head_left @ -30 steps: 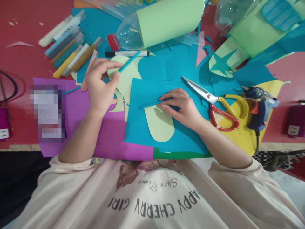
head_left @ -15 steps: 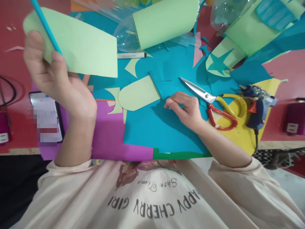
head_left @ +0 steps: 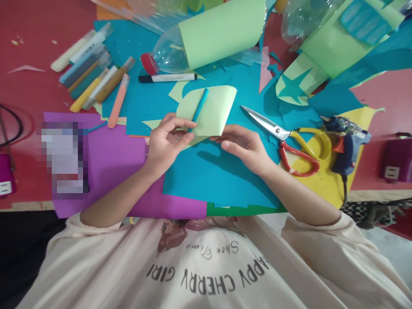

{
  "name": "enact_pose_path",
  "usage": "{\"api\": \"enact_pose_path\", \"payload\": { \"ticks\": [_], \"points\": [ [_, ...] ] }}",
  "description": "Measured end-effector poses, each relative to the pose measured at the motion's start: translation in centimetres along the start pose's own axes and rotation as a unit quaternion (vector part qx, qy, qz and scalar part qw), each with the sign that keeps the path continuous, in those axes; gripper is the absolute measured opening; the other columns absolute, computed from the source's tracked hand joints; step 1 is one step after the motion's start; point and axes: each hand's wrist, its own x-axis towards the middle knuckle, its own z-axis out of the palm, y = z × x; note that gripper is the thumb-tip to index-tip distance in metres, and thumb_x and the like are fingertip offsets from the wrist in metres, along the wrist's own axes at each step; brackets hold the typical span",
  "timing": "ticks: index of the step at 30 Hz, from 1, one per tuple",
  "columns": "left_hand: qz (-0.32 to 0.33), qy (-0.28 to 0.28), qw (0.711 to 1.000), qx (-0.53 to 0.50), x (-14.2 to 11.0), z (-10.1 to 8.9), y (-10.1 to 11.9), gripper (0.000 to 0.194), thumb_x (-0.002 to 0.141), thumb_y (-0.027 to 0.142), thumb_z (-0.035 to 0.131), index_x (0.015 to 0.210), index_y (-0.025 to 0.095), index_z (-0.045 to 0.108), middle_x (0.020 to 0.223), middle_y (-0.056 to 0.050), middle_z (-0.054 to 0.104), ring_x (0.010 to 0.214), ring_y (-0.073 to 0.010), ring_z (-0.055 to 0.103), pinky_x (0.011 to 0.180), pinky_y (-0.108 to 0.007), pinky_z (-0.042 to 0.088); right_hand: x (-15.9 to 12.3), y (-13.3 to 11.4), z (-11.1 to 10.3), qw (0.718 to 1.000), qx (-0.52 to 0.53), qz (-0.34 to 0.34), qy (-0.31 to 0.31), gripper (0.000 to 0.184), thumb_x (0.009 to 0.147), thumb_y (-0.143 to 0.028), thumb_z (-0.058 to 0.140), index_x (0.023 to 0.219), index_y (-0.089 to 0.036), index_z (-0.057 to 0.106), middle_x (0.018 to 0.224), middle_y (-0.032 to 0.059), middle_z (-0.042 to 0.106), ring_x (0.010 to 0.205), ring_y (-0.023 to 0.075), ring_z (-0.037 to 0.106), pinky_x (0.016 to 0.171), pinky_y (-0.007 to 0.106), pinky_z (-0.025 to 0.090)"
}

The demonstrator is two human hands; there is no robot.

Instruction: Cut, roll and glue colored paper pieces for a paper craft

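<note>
My left hand (head_left: 170,139) is closed on a light green paper piece (head_left: 216,107), thumb and fingers pinching its lower left edge. The piece bends upward at its right end. A narrow blue paper strip (head_left: 201,104) lies across it, reaching down to my left fingertips. My right hand (head_left: 243,146) is at the lower right corner of the piece, fingertips partly behind it and thumb apart from them. I cannot tell whether they touch it. A second green paper piece is mostly hidden underneath, on the blue sheet (head_left: 222,176). Scissors (head_left: 280,135) lie open right of my right hand.
Left, several markers (head_left: 96,68) and a blurred phone (head_left: 66,159) lie around a purple sheet (head_left: 112,163). A plastic bottle (head_left: 172,49) wrapped in green paper and a black-capped marker (head_left: 167,77) lie at the back. A glue gun (head_left: 349,150) rests on yellow paper at right.
My left hand has come down and right from the upper left, bringing the green piece and blue strip to the middle. My right hand's fingers have spread beside it. The markers are now uncovered.
</note>
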Motion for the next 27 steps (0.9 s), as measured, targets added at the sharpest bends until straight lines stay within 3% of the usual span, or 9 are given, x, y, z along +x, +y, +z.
{"api": "enact_pose_path", "payload": {
  "ticks": [4, 6, 8, 11, 16, 18, 21, 24, 27],
  "points": [
    [0.039, -0.071, 0.995, 0.064, -0.2, -0.3, 0.3, 0.032, 0.081, 0.052, 0.070, 0.092, 0.022, 0.070, 0.088, -0.002, 0.060, 0.068, -0.0103, 0.062, 0.065, -0.024, 0.057, 0.3, 0.5, 0.1, 0.996, 0.038, 0.012, 0.074, 0.045, 0.071, -0.056, 0.078, 0.079, -0.024, 0.047, 0.074, -0.0039, 0.059, 0.073, 0.0136, 0.065, 0.069, 0.030, 0.058],
    [0.066, -0.130, 0.984, 0.098, -0.5, -0.2, 0.7, 0.035, 0.085, 0.054, 0.064, 0.097, 0.023, 0.072, 0.092, -0.004, 0.062, 0.075, -0.0126, 0.066, 0.072, -0.026, 0.058, 0.4, 0.7, 0.2, 0.995, 0.047, 0.008, 0.089, 0.054, 0.068, -0.056, 0.080, 0.074, -0.025, 0.037, 0.065, -0.0073, 0.047, 0.063, 0.0111, 0.059, 0.058, 0.026, 0.054],
    [0.089, -0.175, 0.974, 0.111, -0.9, 0.0, 1.1, 0.037, 0.090, 0.055, 0.057, 0.100, 0.023, 0.073, 0.103, -0.007, 0.068, 0.090, -0.0168, 0.069, 0.083, -0.029, 0.058, 0.4, 0.9, 0.3, 0.995, 0.055, 0.013, 0.087, 0.056, 0.069, -0.055, 0.080, 0.075, -0.026, 0.032, 0.066, -0.0078, 0.045, 0.059, 0.0109, 0.058, 0.054, 0.026, 0.053],
    [0.086, -0.220, 0.966, 0.105, -1.1, 0.0, 1.6, 0.041, 0.093, 0.054, 0.050, 0.109, 0.024, 0.073, 0.118, -0.007, 0.071, 0.110, -0.0210, 0.067, 0.096, -0.031, 0.054, 0.4, 0.9, 0.4, 0.994, 0.058, 0.005, 0.093, 0.054, 0.070, -0.052, 0.080, 0.077, -0.027, 0.033, 0.070, -0.0070, 0.048, 0.058, 0.0102, 0.057, 0.053, 0.026, 0.053],
    [0.063, -0.256, 0.958, 0.115, -1.0, -0.2, 1.6, 0.048, 0.094, 0.053, 0.048, 0.126, 0.022, 0.065, 0.124, -0.007, 0.071, 0.117, -0.0223, 0.065, 0.100, -0.031, 0.053, 0.3, 0.7, 0.6, 0.997, 0.040, -0.012, 0.070, 0.045, 0.075, -0.054, 0.075, 0.083, -0.027, 0.040, 0.075, -0.0055, 0.053, 0.060, 0.0096, 0.054, 0.052, 0.025, 0.048],
    [0.078, -0.286, 0.948, 0.119, -1.0, -0.2, 1.4, 0.050, 0.095, 0.053, 0.046, 0.130, 0.020, 0.062, 0.129, -0.008, 0.068, 0.120, -0.0225, 0.064, 0.100, -0.031, 0.053, 0.3, 0.7, 0.5, 0.997, 0.015, -0.022, 0.076, 0.044, 0.076, -0.056, 0.074, 0.084, -0.027, 0.042, 0.074, -0.0053, 0.052, 0.059, 0.0092, 0.050, 0.050, 0.024, 0.045],
    [0.133, -0.329, 0.925, 0.139, -1.0, -0.1, 1.2, 0.049, 0.097, 0.049, 0.045, 0.130, 0.018, 0.062, 0.131, -0.010, 0.066, 0.120, -0.0243, 0.062, 0.102, -0.034, 0.052, 0.4, 0.7, 0.0, 0.989, -0.054, -0.051, 0.132, 0.038, 0.080, -0.056, 0.070, 0.087, -0.025, 0.051, 0.078, -0.0032, 0.052, 0.060, 0.0091, 0.045, 0.050, 0.024, 0.040],
    [0.203, -0.323, 0.909, 0.167, -1.1, 0.0, 0.9, 0.046, 0.098, 0.046, 0.045, 0.129, 0.017, 0.062, 0.124, -0.013, 0.069, 0.114, -0.0253, 0.064, 0.098, -0.037, 0.052, 0.6, 0.8, -1.0, 0.976, -0.118, -0.071, 0.171, 0.034, 0.083, -0.055, 0.067, 0.091, -0.024, 0.057, 0.086, 0.0000, 0.056, 0.071, 0.0121, 0.050, 0.056, 0.027, 0.043],
    [0.217, -0.237, 0.935, 0.151, -1.0, -0.1, 0.9, 0.041, 0.098, 0.040, 0.047, 0.133, 0.019, 0.058, 0.100, -0.009, 0.073, 0.088, -0.0172, 0.068, 0.082, -0.029, 0.055, 0.6, 0.7, -1.5, 0.969, -0.139, -0.084, 0.186, 0.031, 0.083, -0.054, 0.067, 0.093, -0.026, 0.059, 0.090, 0.0007, 0.058, 0.080, 0.0151, 0.054, 0.063, 0.029, 0.048]
  ]
}}
